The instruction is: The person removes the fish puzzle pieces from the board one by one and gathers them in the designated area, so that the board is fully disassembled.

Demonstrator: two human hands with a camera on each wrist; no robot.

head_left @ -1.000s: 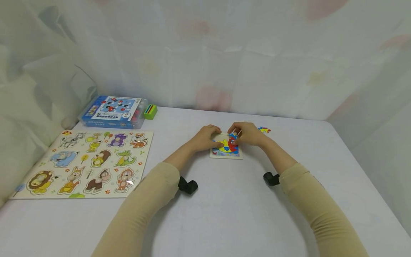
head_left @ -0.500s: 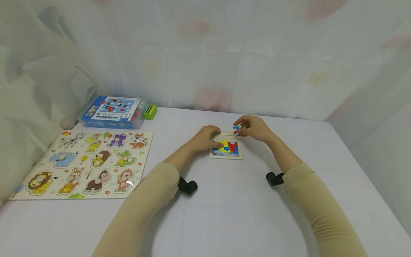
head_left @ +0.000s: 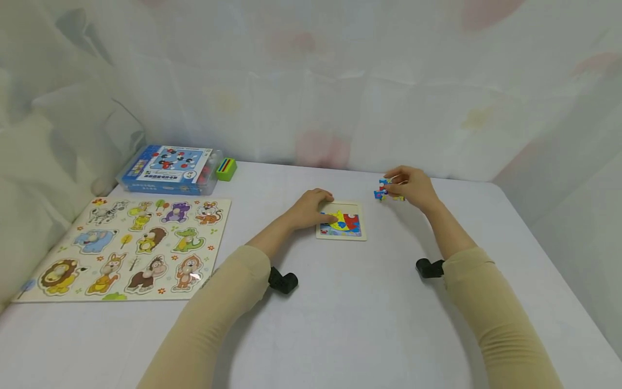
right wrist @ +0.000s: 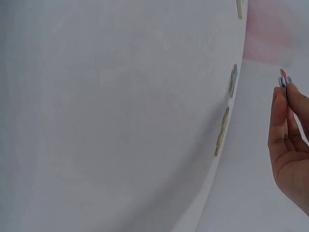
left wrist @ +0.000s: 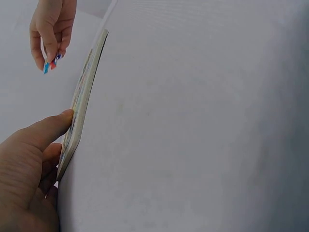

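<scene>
From this small view, I'd guess the puzzle piece (head_left: 383, 184) the right hand (head_left: 414, 187) pinches is light, stiff, best edge-held; the left hand (head_left: 309, 208) grips the puzzle frame (head_left: 349, 208).

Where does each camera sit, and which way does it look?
Head: on the person's head, facing forward and down at the table; sleeves, left hand and right hand show.
Left wrist: on that wrist, facing the small puzzle; left hand shows, right hand beyond.
Right wrist: on that wrist, facing loose pieces; right hand shows, pinching a puzzle piece.
Shared: head and left wrist views both show both hands and the small puzzle.
</scene>
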